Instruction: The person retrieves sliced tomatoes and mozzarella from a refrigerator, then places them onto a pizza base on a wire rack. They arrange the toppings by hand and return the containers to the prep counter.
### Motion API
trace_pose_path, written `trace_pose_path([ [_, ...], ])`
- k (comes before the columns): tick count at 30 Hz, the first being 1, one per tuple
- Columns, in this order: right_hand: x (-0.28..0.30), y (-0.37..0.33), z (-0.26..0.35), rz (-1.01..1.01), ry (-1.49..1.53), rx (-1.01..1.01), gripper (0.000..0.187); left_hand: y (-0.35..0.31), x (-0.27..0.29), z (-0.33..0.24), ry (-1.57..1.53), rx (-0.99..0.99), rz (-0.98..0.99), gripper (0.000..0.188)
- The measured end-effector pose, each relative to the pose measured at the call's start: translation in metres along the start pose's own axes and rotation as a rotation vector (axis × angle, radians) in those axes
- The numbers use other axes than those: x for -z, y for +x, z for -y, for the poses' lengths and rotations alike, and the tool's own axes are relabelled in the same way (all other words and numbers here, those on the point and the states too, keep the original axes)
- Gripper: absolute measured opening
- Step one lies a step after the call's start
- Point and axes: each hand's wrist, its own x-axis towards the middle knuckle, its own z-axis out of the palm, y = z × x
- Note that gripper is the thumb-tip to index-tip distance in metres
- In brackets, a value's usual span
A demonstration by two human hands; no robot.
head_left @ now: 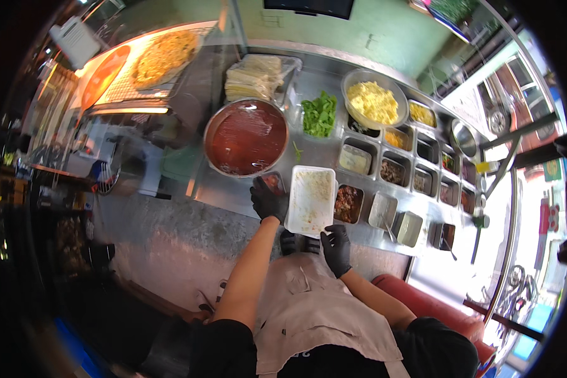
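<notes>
A white rectangular tray (pixel 312 200) with thin food residue in it lies at the counter's front edge, right before me. My right hand (pixel 337 251), in a black glove, has its fingers curled at the tray's near right corner. Left of the tray, my left hand (pixel 269 200), also black-gloved, is wrapped round the near left side of a small metal container (pixel 274 183) with reddish contents; the hand covers part of it. Just beyond stands a large metal bowl (pixel 246 140) of red sauce under clear film.
Green leaves (pixel 319 114), a bowl of shredded yellow food (pixel 373 103) and several metal pans (pixel 394 170) of ingredients fill the counter's right side. Stacked flat pieces (pixel 254 77) sit in a tray at the back. A pizza (pixel 164 58) rests on a lit rack at left.
</notes>
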Motion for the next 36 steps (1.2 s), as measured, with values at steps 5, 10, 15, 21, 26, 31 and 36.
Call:
trace_pose_path([
  [5,-0.034,0.014,0.035,0.425,0.158,-0.159,0.029,-0.016,0.054,0.031,-0.049,-0.084,0.102,0.108],
  [10,-0.106,0.021,0.074,0.576,0.53,-0.384,0.053,-0.06,0.133,0.098,-0.395,-0.336,0.084,0.107],
  [15,-0.191,0.001,0.148,1.03,0.943,-0.524,0.07,-0.094,0.222,0.135,-0.469,-0.317,-0.029,0.117],
  [21,-0.332,-0.034,0.265,1.096,0.867,-0.193,0.072,-0.037,0.363,0.232,-0.556,-0.416,-0.292,0.115],
  [26,-0.441,-0.053,0.343,1.195,1.0,-0.274,0.077,0.019,0.469,0.312,-0.572,-0.448,-0.255,0.105],
  [31,-0.489,-0.048,0.383,0.997,0.723,0.207,0.075,0.077,0.521,0.382,-1.168,-0.333,0.136,0.083],
  [36,-0.516,-0.027,0.397,1.097,1.295,-0.586,0.09,0.155,0.542,0.421,-1.163,-0.266,0.112,0.047],
])
